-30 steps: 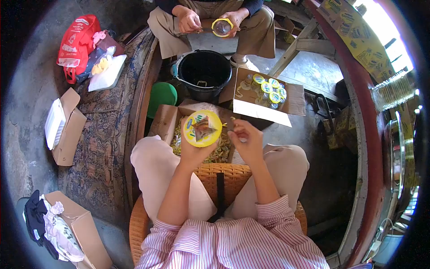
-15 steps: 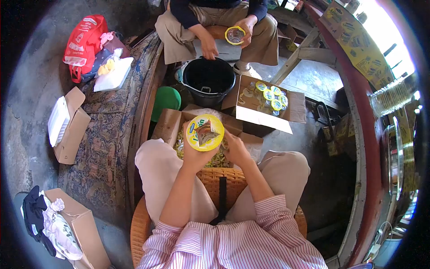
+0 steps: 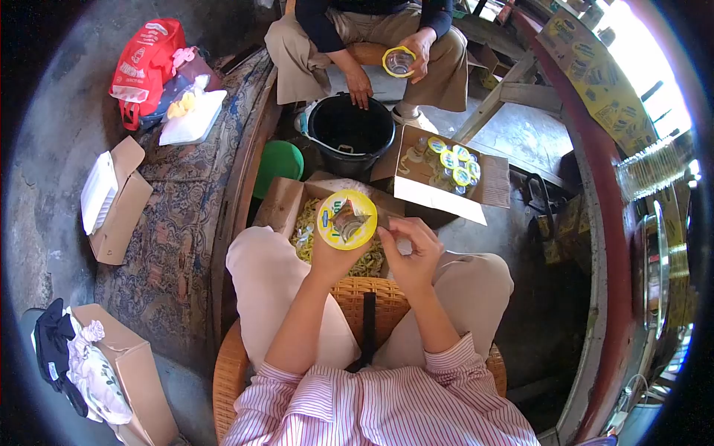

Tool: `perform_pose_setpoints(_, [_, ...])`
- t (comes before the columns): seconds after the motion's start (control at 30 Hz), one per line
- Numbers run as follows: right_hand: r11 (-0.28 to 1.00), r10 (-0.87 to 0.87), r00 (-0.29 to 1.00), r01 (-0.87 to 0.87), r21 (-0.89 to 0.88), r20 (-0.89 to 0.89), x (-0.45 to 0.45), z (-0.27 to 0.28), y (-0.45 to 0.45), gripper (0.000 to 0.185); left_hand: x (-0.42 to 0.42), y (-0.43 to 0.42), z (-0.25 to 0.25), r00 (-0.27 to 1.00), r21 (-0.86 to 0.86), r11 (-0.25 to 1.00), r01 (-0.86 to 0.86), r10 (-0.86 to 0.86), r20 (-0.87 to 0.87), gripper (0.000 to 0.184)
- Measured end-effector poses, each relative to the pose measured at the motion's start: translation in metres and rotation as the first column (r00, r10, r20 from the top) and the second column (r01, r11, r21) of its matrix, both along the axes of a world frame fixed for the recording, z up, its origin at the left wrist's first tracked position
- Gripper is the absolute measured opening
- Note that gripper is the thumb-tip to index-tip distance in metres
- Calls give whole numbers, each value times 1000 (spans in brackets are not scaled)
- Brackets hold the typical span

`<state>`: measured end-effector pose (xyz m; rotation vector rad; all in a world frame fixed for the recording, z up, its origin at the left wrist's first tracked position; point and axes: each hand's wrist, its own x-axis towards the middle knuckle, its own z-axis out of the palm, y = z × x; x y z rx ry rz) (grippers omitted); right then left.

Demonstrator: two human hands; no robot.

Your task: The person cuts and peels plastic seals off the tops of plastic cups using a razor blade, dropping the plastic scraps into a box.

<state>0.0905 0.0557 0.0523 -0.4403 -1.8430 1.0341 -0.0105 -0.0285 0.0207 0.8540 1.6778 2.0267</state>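
My left hand point(image 3: 332, 262) is wrapped round a plastic cup point(image 3: 363, 204) with a yellow-rimmed printed film lid. The lid is torn in the middle, and a ragged flap stands up around the hole. Just right of the cup, my right hand point(image 3: 413, 256) has its thumb and fingers drawn together in a pinch; whatever is between them is too small to make out. Beneath both hands, a cardboard box point(image 3: 281, 202) holds a heap of yellow-green strips point(image 3: 366, 264), partly hidden by my hands and the cup.
Opposite me sits a person whose one hand point(image 3: 421, 53) holds a yellow-rimmed clear cup point(image 3: 399, 62); the other hand hangs over a black bucket point(image 3: 318, 128). Another carton point(image 3: 487, 178) contains several lidded cups point(image 3: 455, 160). A green round object point(image 3: 286, 167) lies left of the bucket.
My right hand has come away from the cup's side toward the right, its fingers now pinched. The cup has shifted slightly right in view. The other person's free hand has moved slightly over the bucket rim.
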Motion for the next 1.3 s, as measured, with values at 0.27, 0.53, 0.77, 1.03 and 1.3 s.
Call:
perform_pose_setpoints(0.27, [987, -116, 993, 117, 114, -17, -3, 1, 0, 15, 4, 3, 5, 996, -39, 999, 26, -29, -79, 64])
perform_pose_setpoints(0.53, [981, -142, 990, 143, 134, -19, -2, 8, 2, 19, 4, 3, -6, 992, -87, 992, 95, -101, -69, 62])
perform_pose_setpoints(0.77, [989, -112, 994, 112, 100, -3, 1, 6, 7, 18, 8, 2, -6, 984, -36, 983, 179, -179, -5, 65])
perform_pose_setpoints(1.03, [989, -148, 989, 148, 9, -3, 3, 1, 12, 14, 8, 1, 1, 983, -44, 983, 181, -180, 18, 63])
perform_pose_setpoints(1.3, [996, -85, 996, 85, 17, -6, 8, 1, 14, 13, 4, -2, 3, 986, -85, 984, 155, -148, 78, 57])
